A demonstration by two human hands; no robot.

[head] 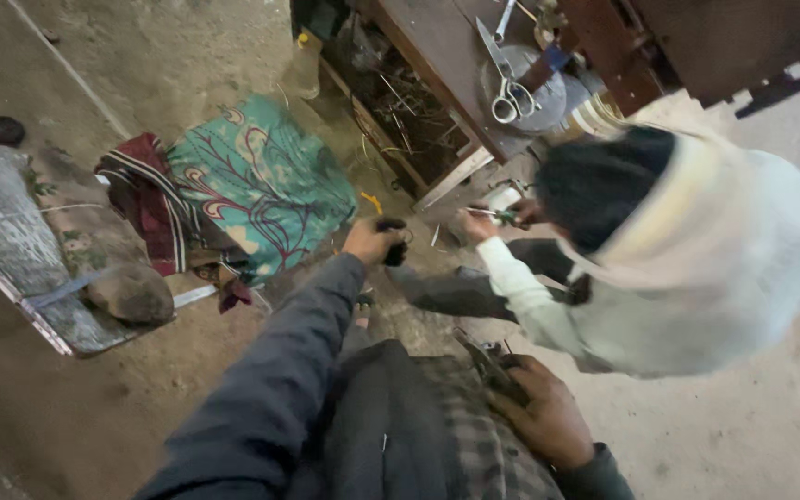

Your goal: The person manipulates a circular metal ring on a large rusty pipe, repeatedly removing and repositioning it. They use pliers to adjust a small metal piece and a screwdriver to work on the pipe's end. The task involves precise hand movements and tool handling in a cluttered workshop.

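Far left: a worn board [39, 278] lies on the dirt floor [141, 389] w/ a rounded stone [130, 293] on its near end. Right of it, a dark red striped cloth [145, 199], bunched, touching a teal cushion [266, 181] w/ a red branch pattern.

Your left hand [374, 241] is stretched out fwd on a dark grey sleeve, just right of the cushion's lower corner. Its fingers are wrapped tight around a small black object [394, 243], prob. a handle or grip; can't tell what kind. It's held off the floor, near the front edge of the low wooden bench [437, 56].

On the bench top: scissors [509, 93] w/ pale handles, lying on a round grey lid [530, 88]. Under the bench, a shelf full of thin wires and scraps, too cluttered to sort.

Your right hand [543, 417] sits low, close to your body, against a checked cloth [474, 435]. Fingers curled around a dark metal tool [488, 363] whose tip points up and left; looks like pliers, not certain.

Right: another person in a cream hooded top [696, 268], dark cap, bent fwd. That person's hand [481, 225] holds a thin green-handled tool [497, 214] just beside the bench's corner, apart from your left hand.
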